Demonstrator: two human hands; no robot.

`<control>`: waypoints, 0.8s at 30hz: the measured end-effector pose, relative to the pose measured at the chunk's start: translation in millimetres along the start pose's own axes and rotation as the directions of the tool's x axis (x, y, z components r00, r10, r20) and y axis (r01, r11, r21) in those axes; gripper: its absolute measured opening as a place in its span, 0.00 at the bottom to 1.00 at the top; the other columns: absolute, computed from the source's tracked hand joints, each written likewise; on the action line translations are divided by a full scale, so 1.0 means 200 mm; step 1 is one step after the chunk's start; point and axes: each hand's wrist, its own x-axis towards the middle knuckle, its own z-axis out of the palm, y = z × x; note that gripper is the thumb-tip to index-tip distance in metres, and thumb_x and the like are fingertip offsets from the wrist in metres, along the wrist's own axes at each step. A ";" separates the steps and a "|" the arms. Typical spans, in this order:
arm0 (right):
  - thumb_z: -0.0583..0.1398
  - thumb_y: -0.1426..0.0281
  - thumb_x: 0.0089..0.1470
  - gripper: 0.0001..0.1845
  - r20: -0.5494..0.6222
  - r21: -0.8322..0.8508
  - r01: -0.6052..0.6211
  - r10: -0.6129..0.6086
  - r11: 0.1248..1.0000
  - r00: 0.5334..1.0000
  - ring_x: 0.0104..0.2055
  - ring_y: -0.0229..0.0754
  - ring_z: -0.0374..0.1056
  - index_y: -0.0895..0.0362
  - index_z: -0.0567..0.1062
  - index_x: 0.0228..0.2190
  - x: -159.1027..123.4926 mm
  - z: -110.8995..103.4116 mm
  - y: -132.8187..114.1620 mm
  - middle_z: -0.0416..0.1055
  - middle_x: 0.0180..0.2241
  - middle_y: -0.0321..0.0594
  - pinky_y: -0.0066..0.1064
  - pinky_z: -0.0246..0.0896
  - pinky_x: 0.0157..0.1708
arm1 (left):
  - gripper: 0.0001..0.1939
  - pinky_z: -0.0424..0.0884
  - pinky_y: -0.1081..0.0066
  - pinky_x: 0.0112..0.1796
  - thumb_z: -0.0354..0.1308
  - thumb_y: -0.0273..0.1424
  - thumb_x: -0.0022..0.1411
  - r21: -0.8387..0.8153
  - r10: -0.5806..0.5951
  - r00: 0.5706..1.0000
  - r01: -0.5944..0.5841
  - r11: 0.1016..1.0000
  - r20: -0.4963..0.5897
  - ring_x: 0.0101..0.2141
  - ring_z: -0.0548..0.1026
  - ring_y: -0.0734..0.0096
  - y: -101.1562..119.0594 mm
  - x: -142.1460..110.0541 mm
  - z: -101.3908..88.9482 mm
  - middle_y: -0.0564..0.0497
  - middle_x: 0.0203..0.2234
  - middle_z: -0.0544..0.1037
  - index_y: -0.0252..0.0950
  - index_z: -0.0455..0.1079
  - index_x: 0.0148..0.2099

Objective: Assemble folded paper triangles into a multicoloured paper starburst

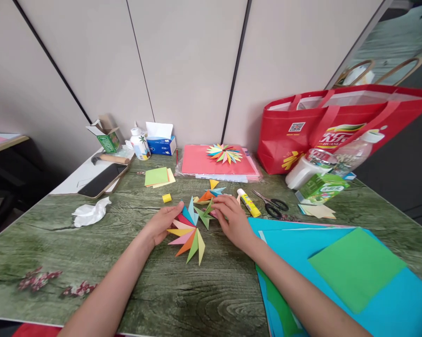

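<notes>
My left hand (162, 222) pinches the edge of a half-round fan of folded paper pieces (189, 236), in blue, red, yellow, pink, orange and green points. Just right of the fan, a green folded paper piece (204, 214) sits at the fingertips of my right hand (232, 220). Those fingers are bent and closed on its upper end, though their inner side is hidden. Behind them lies a small pile of folded paper pieces (208, 195) in orange, blue and yellow, partly covered by my right hand.
A glue stick (249, 203), its yellow cap (166, 198) and scissors (272, 204) lie around my hands. Blue sheets (291, 238) spread at right. A finished paper wheel (224, 153) rests on a red pack (197, 161). Beyond stand a red bag (284, 126) and a tissue pack (162, 145).
</notes>
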 end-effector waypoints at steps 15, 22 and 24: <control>0.62 0.69 0.44 0.08 0.327 -0.084 -0.060 0.084 0.995 0.941 0.41 0.46 0.64 0.56 0.73 0.31 0.28 0.18 0.04 0.72 0.31 0.41 0.42 0.55 0.42 | 0.20 0.59 0.77 0.18 0.59 0.46 0.46 -0.038 0.007 1.000 -0.007 0.999 -0.002 0.15 0.67 0.77 -0.02 0.03 -0.04 0.53 0.14 0.72 0.32 0.65 0.20; 0.61 0.65 0.42 0.10 -0.065 0.672 -0.353 0.526 0.652 0.848 0.32 0.38 0.68 0.58 0.71 0.27 0.33 0.05 0.05 0.71 0.28 0.37 0.33 0.63 0.35 | 0.20 0.61 0.77 0.20 0.59 0.45 0.47 -0.037 0.018 1.000 -0.017 0.999 0.021 0.16 0.69 0.76 -0.01 0.02 -0.03 0.51 0.15 0.74 0.32 0.66 0.21; 0.63 0.63 0.40 0.12 -0.021 0.858 -0.314 0.639 0.407 0.769 0.31 0.38 0.68 0.57 0.70 0.28 0.32 -0.03 0.05 0.71 0.28 0.35 0.32 0.65 0.35 | 0.20 0.61 0.77 0.20 0.59 0.45 0.47 -0.034 0.015 1.000 -0.015 0.999 0.013 0.16 0.69 0.77 -0.01 0.02 -0.03 0.52 0.15 0.74 0.32 0.66 0.21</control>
